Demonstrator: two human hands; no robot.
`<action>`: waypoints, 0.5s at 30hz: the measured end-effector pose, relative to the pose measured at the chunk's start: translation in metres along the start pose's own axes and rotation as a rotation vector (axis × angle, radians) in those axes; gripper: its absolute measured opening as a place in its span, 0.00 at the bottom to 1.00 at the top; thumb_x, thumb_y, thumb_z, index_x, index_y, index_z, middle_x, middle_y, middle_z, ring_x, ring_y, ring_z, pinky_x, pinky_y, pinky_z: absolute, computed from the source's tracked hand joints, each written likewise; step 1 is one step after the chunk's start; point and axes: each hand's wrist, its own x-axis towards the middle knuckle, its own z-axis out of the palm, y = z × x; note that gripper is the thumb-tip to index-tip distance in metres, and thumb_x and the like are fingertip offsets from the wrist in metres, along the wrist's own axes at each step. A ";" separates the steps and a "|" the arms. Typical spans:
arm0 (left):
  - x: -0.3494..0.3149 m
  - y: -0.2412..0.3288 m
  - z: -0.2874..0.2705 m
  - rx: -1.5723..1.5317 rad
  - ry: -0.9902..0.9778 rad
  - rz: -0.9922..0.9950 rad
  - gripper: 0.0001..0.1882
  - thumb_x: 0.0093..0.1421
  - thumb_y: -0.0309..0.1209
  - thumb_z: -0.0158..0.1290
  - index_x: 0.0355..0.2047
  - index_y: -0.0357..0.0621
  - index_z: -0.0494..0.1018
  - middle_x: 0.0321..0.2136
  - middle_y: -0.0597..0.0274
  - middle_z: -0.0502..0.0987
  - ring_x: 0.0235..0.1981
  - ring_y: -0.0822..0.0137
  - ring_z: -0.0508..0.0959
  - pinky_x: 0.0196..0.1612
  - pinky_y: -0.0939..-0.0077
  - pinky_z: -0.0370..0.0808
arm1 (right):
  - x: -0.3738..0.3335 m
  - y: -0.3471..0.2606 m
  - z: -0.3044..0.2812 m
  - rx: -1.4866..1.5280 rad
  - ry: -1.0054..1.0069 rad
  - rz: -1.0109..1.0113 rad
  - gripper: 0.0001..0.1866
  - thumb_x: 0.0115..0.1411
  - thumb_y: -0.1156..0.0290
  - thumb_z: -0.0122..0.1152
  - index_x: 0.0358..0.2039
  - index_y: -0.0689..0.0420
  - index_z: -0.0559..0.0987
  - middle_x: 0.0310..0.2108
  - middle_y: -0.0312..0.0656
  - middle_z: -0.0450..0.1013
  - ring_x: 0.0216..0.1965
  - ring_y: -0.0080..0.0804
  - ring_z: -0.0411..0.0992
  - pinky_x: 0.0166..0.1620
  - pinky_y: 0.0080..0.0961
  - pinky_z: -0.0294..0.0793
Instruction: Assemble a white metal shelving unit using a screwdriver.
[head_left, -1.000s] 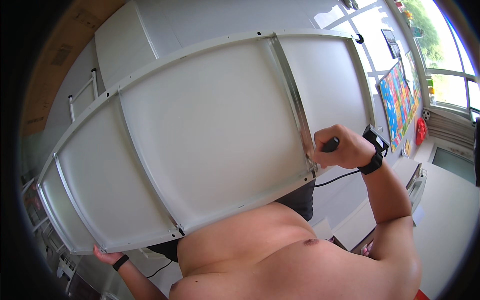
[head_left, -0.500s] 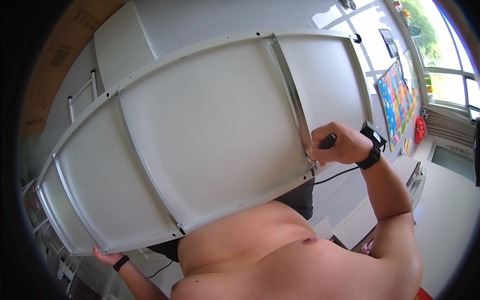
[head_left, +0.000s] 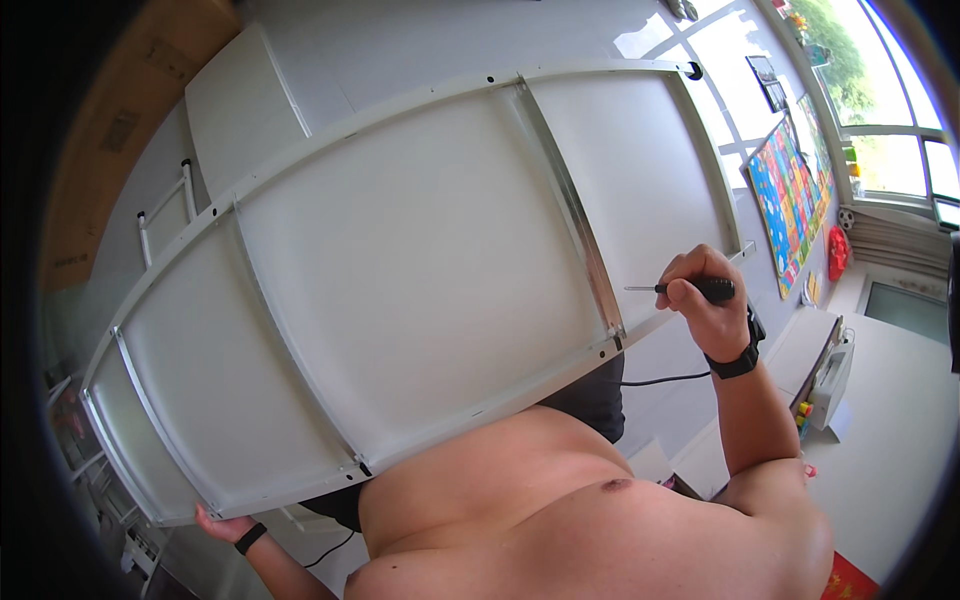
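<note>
A large white metal panel (head_left: 420,280) with raised edges and two cross ribs leans against my torso and fills the middle of the view. My right hand (head_left: 700,295) grips a black-handled screwdriver (head_left: 680,289); its thin shaft points left toward the right cross rib (head_left: 575,215), just above the panel's lower right edge. My left hand (head_left: 222,523) holds the panel's lower left corner from below, and only its fingers and a black wristband show.
A second white panel (head_left: 240,110) and a white tube frame (head_left: 160,210) lie on the floor behind. A colourful play mat (head_left: 790,190) is at the right, below a window. A black cable (head_left: 660,380) runs under my right arm. Brown cardboard (head_left: 110,130) lies at the upper left.
My right hand has drawn back a little to the right from the panel's edge, so the screwdriver's shaft now shows. The panel and my left hand have stayed in place.
</note>
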 end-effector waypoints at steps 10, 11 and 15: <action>0.022 -0.011 -0.016 -0.090 -0.048 0.026 0.27 0.65 0.44 0.45 0.54 0.32 0.71 0.52 0.49 0.77 0.54 0.51 0.76 0.58 0.53 0.72 | 0.037 -0.044 0.022 -0.081 0.258 -0.209 0.06 0.59 0.79 0.69 0.36 0.62 0.80 0.30 0.34 0.77 0.32 0.18 0.74 0.38 0.17 0.73; 0.020 -0.011 -0.018 -0.099 -0.001 0.045 0.28 0.65 0.44 0.45 0.54 0.32 0.71 0.52 0.49 0.77 0.54 0.51 0.76 0.58 0.53 0.72 | 0.049 -0.055 0.026 -0.064 0.210 -0.233 0.08 0.58 0.81 0.70 0.37 0.62 0.81 0.31 0.33 0.77 0.33 0.16 0.73 0.38 0.15 0.72; 0.006 -0.019 0.003 -0.135 -0.227 -0.074 0.29 0.65 0.45 0.45 0.55 0.32 0.71 0.52 0.49 0.77 0.54 0.51 0.76 0.58 0.52 0.72 | 0.106 -0.069 0.032 -0.290 0.184 -0.329 0.07 0.58 0.76 0.70 0.38 0.61 0.82 0.31 0.34 0.78 0.32 0.17 0.73 0.38 0.16 0.73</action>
